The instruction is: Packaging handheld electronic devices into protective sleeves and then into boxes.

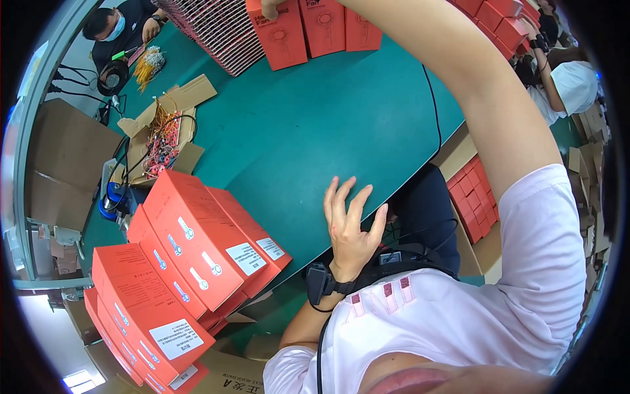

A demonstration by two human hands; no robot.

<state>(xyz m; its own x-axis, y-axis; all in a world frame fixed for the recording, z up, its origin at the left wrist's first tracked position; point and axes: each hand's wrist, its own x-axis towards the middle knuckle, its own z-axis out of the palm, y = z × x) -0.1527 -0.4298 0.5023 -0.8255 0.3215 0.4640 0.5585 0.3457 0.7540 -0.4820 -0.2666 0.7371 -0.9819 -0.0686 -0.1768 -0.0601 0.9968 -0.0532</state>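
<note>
My left hand [350, 230] hovers over the near edge of the green table [308, 131], fingers spread and nothing in them. A black strap with a small device circles its wrist. My right arm stretches across the table to the far side and runs partly out of view at the top. Of my right hand [270, 8] only some fingers show, closed on the upper left edge of a red fan box [281, 39]. That box stands upright beside two more red boxes, a middle one [323, 29] and a right one [363, 31].
Stacked red boxes [197, 243] stand at the near left. Behind them an open carton [190, 93] holds small wired parts. A pile of patterned sheets [213, 33] rises at the far edge. A carton of red boxes [474, 197] sits at right. Co-workers work at far left and far right.
</note>
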